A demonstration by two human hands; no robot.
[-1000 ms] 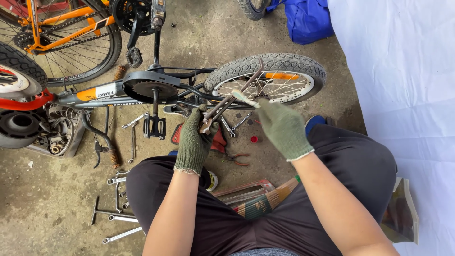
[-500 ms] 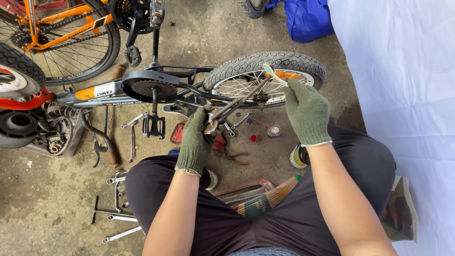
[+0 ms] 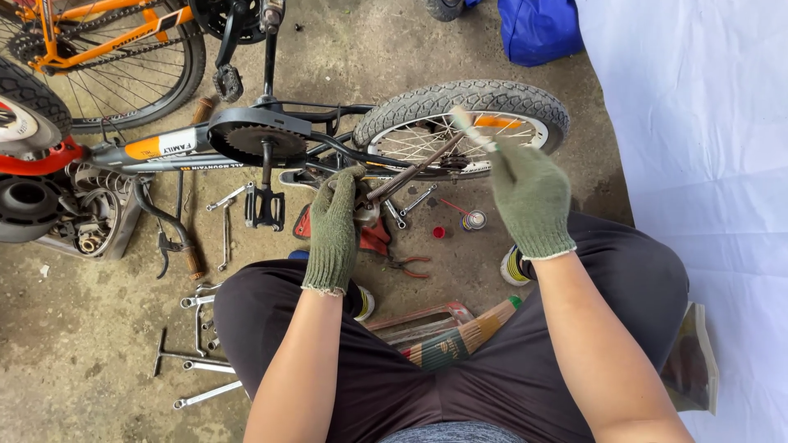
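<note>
Left hand (image 3: 335, 230): I am clamping it on the small metal part (image 3: 367, 215).
Right hand (image 3: 529, 197): I am pinching the coil spring (image 3: 410, 174) end.
Handling: stiff, springy, likely greasy; I am gripping both ends.

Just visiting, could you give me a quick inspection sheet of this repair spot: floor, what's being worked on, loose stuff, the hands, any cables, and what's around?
Surface: bare, stained concrete floor.
Job's things: long coiled spring-like part stretched between both hands, over a small bicycle lying on its side.
Clutter: wrenches, red-handled pliers, small can, pedal.
Grippers: left hand, green glove, grips the part's lower end; right hand, green glove, holds its upper end.
Cables: thin bike cables by the frame; nothing else seen.
Surroundings: orange bicycle, white sheet, blue bag.
</note>
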